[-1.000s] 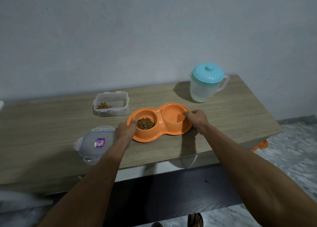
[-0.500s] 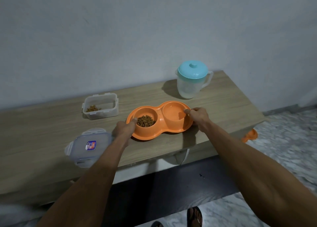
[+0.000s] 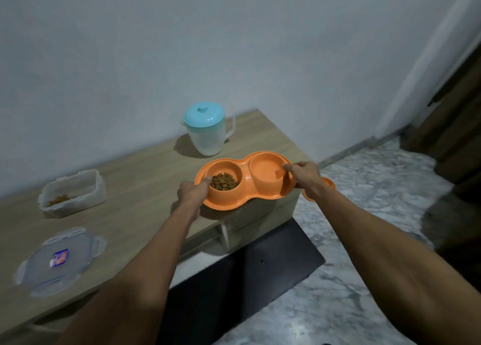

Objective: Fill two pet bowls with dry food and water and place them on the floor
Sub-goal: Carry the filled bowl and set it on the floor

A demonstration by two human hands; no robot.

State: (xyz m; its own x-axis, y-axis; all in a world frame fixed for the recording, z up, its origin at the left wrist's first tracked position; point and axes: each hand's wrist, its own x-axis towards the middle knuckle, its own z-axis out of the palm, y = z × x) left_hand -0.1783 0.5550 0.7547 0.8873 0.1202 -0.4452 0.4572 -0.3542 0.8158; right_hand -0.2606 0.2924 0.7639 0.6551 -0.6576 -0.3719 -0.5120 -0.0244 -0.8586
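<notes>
Double bowl: we hold the orange double bowl [image 3: 246, 180] at both ends, lifted over the right front corner of the table [image 3: 145, 178], part of it past the table's edge; from the middle of the view it sits at about 12 o'clock.
Left hand: our left hand [image 3: 194, 195] grips the bowl's rim at its 9 o'clock end, thumb on top of the rim just beside the food.
Right hand: our right hand [image 3: 303, 174] is closed on the rim at the bowl's 3 o'clock end, thumb lying over the edge of the right cup.
Left cup: holds a heap of brown dry food [image 3: 224, 182].
Right cup: looks pale and smooth inside; we cannot tell whether water is in it.
Jug: a clear jug [image 3: 208, 132] with a light blue lid stands on the table at the bowl's 11 o'clock, well apart from our hands; its contents are not clear to us.
Tub: an open clear tub [image 3: 73, 193] lies at the bowl's 9 o'clock, with a few brown bits in one corner.
Tub lid: the lid [image 3: 58, 260] lies flat on the table at the bowl's 8 o'clock, a small label on it.
Floor: grey marbled floor [image 3: 364, 193] at 3 o'clock, with a small orange thing [image 3: 328, 183] just behind our right wrist, mostly hidden.
</notes>
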